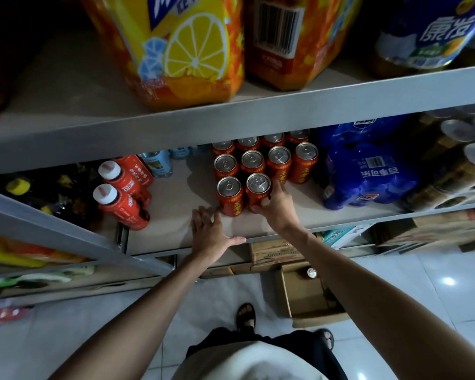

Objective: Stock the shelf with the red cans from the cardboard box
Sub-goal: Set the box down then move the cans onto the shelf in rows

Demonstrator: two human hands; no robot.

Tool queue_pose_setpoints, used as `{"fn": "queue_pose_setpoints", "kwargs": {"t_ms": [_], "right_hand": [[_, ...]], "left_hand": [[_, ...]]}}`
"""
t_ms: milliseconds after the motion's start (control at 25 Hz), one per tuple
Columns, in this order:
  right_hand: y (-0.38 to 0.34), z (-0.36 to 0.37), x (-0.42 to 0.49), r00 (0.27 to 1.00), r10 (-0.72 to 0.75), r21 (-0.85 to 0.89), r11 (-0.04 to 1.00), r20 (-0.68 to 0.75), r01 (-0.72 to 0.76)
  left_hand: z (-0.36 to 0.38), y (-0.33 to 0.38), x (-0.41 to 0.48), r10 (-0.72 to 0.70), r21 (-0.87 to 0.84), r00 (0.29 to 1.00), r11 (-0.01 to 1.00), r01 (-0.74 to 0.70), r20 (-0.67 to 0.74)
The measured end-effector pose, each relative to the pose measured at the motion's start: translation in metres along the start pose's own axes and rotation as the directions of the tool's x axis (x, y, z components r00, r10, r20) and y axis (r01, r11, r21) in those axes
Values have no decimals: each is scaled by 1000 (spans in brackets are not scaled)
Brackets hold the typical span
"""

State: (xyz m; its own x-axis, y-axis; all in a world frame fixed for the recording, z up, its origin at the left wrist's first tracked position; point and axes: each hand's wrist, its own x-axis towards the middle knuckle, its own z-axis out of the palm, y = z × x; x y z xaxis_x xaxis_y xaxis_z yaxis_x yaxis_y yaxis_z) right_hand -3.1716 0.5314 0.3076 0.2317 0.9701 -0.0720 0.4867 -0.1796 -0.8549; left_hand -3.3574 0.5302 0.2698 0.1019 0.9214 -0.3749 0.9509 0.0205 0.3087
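As the right hand (277,208) grips a front can (258,186), left hand (210,231) flat, upper shelf (231,124) half-hides back cans (274,138).

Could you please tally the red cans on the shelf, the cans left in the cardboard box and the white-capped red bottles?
Red cans on the shelf: 10, the front right one gripped by the right hand
Cans in the cardboard box: 1
White-capped red bottles: 2 with caps showing
Total: 13
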Motion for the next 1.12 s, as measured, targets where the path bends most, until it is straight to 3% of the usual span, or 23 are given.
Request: {"fn": "queue_pose_setpoints", "kwargs": {"t_ms": [280,400,480,520,600,680,800,1000,1120], "right_hand": [[0,-5,-10,997,62,-40,997,43,-60],[12,-26,-38,984,142,-46,989,106,-138],[28,-55,-60,982,154,-40,988,109,-150],[39,-71,-73,984,152,-67,987,90,-146],[61,-102,-96,986,161,-114,981,49,-154],[94,-132,-128,964,264,-119,958,14,-260],[153,-166,-181,906,423,-110,899,-34,-424],[264,-191,-253,766,642,5,766,-36,-642],[336,-184,-276,632,775,64,631,4,-773]], "left_hand": [[-10,2,-8,7,-33,998,999,-5,65],[-2,6,-45,43,-247,972,964,-102,-233],[11,19,-71,207,-161,868,938,-308,-451],[18,31,-79,328,-89,819,906,-414,-471],[30,64,-88,515,-84,796,821,-564,-318],[50,106,-96,597,-153,802,791,-593,-19],[92,163,-112,499,-168,769,864,-474,398],[180,217,-118,331,-219,703,944,-248,629],[260,218,-92,159,-158,726,985,-70,669]]}}
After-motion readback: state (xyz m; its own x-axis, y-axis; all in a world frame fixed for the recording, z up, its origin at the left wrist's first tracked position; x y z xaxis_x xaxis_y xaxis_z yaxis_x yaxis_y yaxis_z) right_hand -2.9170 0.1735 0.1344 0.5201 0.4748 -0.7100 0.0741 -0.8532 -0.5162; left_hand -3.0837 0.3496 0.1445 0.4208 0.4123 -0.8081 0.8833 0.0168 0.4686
